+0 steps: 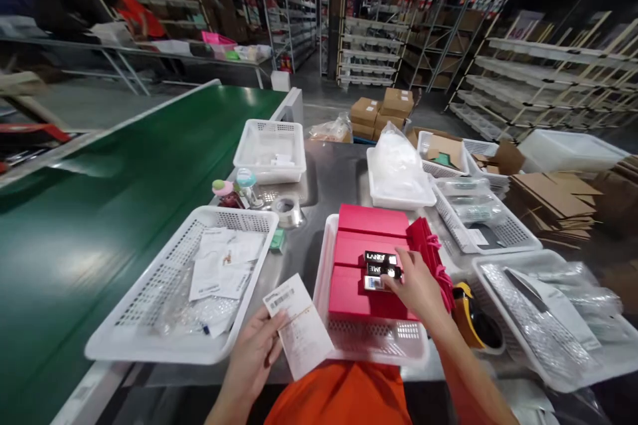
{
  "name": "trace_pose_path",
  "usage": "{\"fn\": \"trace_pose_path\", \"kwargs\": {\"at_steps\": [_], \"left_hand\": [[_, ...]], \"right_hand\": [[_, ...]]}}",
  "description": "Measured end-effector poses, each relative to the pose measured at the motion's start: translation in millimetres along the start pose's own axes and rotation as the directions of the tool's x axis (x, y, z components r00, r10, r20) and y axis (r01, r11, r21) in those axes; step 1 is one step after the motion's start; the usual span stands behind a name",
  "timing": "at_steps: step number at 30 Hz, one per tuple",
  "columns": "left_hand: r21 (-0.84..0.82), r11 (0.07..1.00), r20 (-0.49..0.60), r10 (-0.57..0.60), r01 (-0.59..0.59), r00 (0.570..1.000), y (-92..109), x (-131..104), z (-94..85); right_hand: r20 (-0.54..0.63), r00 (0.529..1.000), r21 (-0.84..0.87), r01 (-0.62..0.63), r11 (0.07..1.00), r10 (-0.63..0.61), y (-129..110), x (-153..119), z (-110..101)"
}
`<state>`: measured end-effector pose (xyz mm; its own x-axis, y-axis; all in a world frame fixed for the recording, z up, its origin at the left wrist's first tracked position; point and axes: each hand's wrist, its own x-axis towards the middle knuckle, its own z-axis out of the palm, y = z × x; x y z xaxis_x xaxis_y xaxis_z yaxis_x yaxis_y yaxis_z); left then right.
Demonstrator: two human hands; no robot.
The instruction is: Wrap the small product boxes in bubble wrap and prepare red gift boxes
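My left hand [256, 340] pinches a white printed slip [305, 332] with a barcode near its top, held up between two baskets. My right hand [419, 284] has its thumb and fingers around the right end of several small boxes [379, 257], black with pale lettering and one lighter, stacked in a row. Beneath them lie flat red boxes [371, 220] in a white basket [323, 265]. Red gift bags [432, 249] with pink cord handles stand along the basket's right side, next to my right wrist.
At left, a white basket [117, 344] holds papers and plastic bags beside the green conveyor belt [149, 166]. Clear tape [288, 207] and small bottles [249, 187] sit behind it. To the right are a yellow-and-black tape dispenser [473, 319] and a tray with a knife [526, 289] on bubble wrap.
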<state>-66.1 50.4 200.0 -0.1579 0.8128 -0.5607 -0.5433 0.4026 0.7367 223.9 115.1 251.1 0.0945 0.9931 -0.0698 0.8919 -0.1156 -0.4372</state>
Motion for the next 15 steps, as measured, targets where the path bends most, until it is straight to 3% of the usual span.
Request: {"fn": "trace_pose_path", "kwargs": {"at_steps": [2, 5, 6, 8, 11, 15], "left_hand": [[0.029, 0.999, -0.002, 0.017, -0.017, 1.000, -0.7, -1.8, 6.6], [0.072, 0.997, 0.070, 0.000, -0.005, 0.998, -2.3, -6.4, 19.2], [0.080, 0.997, 0.105, -0.003, -0.005, 0.994, -3.1, -8.3, 23.1], [0.082, 0.997, 0.165, 0.001, -0.014, 0.986, -5.5, -12.1, 28.6], [0.036, 0.999, 0.220, 0.026, -0.035, 0.975, -12.6, -16.3, 29.8], [0.001, 1.000, 0.369, 0.004, -0.004, 0.929, -28.2, -16.9, 24.1]], "right_hand": [[-0.056, 0.977, 0.193, 0.212, 0.958, -0.204, -15.1, -19.5, 9.6], [-0.023, 0.832, 0.411, 0.514, 0.753, -0.555, -37.8, -47.8, 33.6], [-0.021, 0.783, 0.432, 0.568, 0.700, -0.622, -44.1, -55.2, 42.4], [-0.065, 0.737, 0.443, 0.625, 0.642, -0.673, -53.1, -65.2, 57.2], [-0.193, 0.764, 0.487, 0.619, 0.616, -0.616, -58.6, -69.6, 67.2], [-0.297, 0.819, 0.510, 0.570, 0.644, -0.490, -59.0, -65.1, 63.2]]}}
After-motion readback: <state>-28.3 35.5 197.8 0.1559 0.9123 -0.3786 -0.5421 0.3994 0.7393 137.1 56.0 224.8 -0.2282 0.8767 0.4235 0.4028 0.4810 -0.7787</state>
